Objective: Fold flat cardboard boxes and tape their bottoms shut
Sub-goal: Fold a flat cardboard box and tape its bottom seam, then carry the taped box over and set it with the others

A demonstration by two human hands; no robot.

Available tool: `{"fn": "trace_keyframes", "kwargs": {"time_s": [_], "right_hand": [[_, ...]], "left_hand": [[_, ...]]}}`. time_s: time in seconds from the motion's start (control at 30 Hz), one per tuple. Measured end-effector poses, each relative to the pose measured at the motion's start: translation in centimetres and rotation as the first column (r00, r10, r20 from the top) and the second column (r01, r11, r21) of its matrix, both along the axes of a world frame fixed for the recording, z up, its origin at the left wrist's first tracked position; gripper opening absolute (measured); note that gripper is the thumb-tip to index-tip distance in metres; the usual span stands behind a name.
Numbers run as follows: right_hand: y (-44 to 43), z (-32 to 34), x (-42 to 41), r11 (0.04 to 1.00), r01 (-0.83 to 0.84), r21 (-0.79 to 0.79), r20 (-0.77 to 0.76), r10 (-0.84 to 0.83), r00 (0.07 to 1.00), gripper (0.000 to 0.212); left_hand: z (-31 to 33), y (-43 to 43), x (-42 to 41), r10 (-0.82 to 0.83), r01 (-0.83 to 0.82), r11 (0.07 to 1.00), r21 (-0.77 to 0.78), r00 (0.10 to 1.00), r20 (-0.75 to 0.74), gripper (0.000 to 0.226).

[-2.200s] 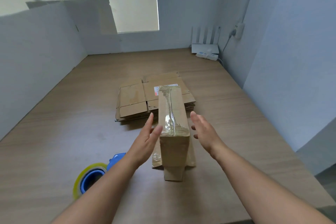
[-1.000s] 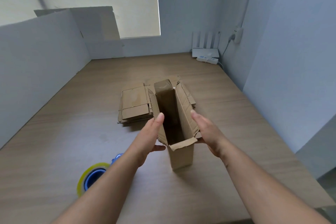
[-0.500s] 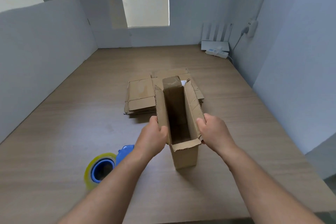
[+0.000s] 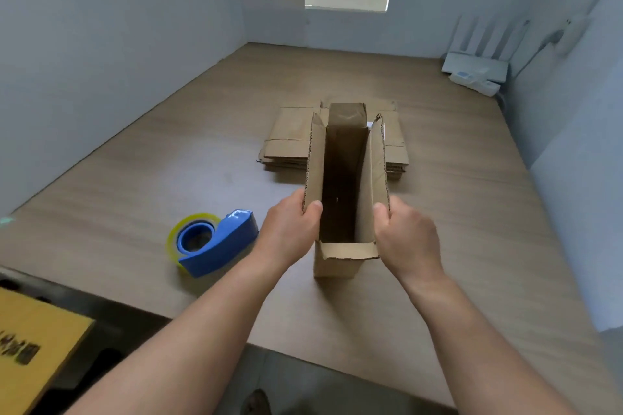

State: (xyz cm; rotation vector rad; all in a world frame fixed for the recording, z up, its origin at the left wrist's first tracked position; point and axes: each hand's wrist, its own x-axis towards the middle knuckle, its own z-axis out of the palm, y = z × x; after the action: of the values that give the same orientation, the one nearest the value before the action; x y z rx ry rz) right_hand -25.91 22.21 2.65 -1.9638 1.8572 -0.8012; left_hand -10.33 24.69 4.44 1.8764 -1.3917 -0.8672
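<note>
Both thumbs lie inside the mouth of the upright box, with the other fingers curled out of view behind its walls. The left hand pinches the left long flap and the right hand pinches the right long flap.

The box stands on the table directly between the hands, open end up. The long axis of its mouth runs straight away from the person, and both hands are equally near. Its bottom faces down, so the seam cannot be seen.

Any lift or turn probably pivots on this two-sided grip. The stack of flat boxes lies just beyond, and the tape dispenser sits near the left wrist. Bare tabletop opens to the right, with the table's near edge close behind.
</note>
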Motion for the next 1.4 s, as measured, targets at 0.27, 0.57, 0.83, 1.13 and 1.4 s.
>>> {"fn": "trace_keyframes", "kwargs": {"time_s": [0.27,0.57,0.83,1.13,1.4], "right_hand": [[3.0,4.7,0.6,0.935,-0.252,-0.247,0.091,0.282,0.955,0.044],[7.1,6.6,7.8,0.719,-0.639,-0.275,0.217,0.693,0.687,0.031],[13.4,5.3,16.6,0.571,-0.805,-0.163,0.125,0.821,0.557,0.028],[28.0,4.6,27.5,0.296,-0.931,-0.213,-0.013,0.952,0.305,0.029],[44.4,4.6,36.4,0.139,-0.987,-0.082,-0.071,0.987,0.145,0.017]], "left_hand": [[3.0,6.1,-0.4,0.299,-0.287,0.934,-0.214,0.954,0.023,0.024],[5.4,15.5,4.4,0.596,-0.480,0.784,-0.393,0.760,0.261,0.036],[3.6,25.0,9.9,0.783,-0.717,0.621,-0.316,0.552,0.286,0.019],[2.7,42.0,17.2,0.919,-0.889,0.381,-0.252,0.335,0.209,0.039],[2.4,59.0,23.4,0.956,-0.959,0.223,-0.175,0.180,0.231,0.035]]}}
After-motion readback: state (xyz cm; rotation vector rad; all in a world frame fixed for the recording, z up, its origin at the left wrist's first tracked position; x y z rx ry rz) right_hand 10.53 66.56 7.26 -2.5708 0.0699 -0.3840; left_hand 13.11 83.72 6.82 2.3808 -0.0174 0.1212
